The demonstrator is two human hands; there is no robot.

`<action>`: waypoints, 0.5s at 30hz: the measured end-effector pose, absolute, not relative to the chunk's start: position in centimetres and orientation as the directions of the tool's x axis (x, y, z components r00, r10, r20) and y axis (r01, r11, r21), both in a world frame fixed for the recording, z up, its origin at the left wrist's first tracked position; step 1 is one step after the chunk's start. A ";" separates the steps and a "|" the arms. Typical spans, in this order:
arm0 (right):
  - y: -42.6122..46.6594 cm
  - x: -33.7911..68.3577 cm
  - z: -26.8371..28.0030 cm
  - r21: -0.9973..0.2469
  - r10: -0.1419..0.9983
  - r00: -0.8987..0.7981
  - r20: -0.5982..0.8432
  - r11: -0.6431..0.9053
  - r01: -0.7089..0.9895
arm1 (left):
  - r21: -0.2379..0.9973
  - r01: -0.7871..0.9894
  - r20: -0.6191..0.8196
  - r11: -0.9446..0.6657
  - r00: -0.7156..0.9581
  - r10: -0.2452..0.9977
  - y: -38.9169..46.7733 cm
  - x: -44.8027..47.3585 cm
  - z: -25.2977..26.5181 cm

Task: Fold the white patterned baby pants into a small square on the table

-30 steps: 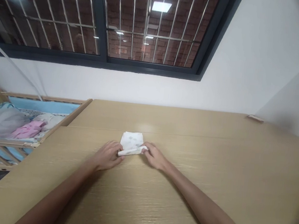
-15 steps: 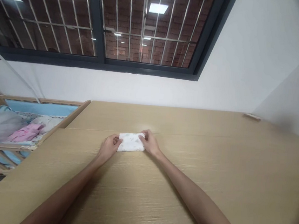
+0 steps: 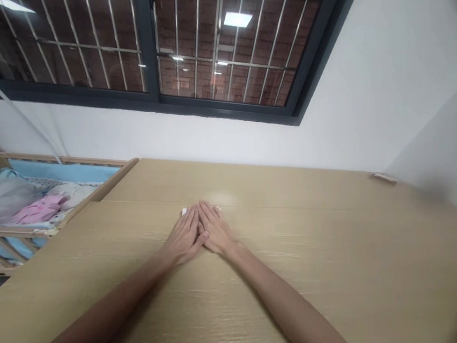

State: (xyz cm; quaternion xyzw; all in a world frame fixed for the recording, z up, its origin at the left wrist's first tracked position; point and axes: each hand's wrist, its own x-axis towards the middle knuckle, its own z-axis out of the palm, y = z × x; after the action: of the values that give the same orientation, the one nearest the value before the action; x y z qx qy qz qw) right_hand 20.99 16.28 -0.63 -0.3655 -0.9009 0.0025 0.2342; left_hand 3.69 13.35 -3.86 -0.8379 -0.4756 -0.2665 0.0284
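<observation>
A small folded white cloth (image 3: pixel 184 211) with a faint print lies flat on the wooden tabletop (image 3: pixel 266 283). Only bits of its far edge show, since both hands cover nearly all of it. My left hand (image 3: pixel 185 237) rests palm down on its left part, fingers stretched out and pointing away from me. Over the right part lies my right hand (image 3: pixel 215 229), also flat with straight fingers. The two hands meet at the fingertips and thumbs.
At the left stands a wooden crib (image 3: pixel 102 183) with blue lining, a pink cloth (image 3: pixel 43 208) and pale bedding inside. A small flat object (image 3: pixel 384 178) lies at the table's far right edge. Behind the table rise a white wall (image 3: pixel 231 139) and a barred window (image 3: pixel 229 74).
Both hands have let go of the cloth's left and right edges. They have moved inward and now lie flat on top of it, hiding most of it. The view has tilted slightly.
</observation>
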 end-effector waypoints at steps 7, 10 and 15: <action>17.0 22.2 -2.3 -0.278 0.811 -0.527 0.253 0.583 0.763 | 0.184 0.864 0.368 -0.469 0.382 0.848 14.2 1.4 -5.8; 17.1 23.1 -2.5 -0.348 0.855 -0.480 0.197 0.519 0.781 | 0.195 0.872 0.359 -0.450 0.363 0.860 14.2 0.5 -6.1; 16.7 23.4 -2.0 -0.353 0.847 -0.485 0.219 0.532 0.770 | 0.191 0.872 0.374 -0.450 0.359 0.855 13.9 0.3 -5.8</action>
State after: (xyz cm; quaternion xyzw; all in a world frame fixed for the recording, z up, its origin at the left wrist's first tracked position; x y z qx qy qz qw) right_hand 23.39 16.66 -2.03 -0.4724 -0.8554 0.1039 0.1854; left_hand 0.32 13.87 -5.79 -0.8242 -0.5239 -0.2139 0.0201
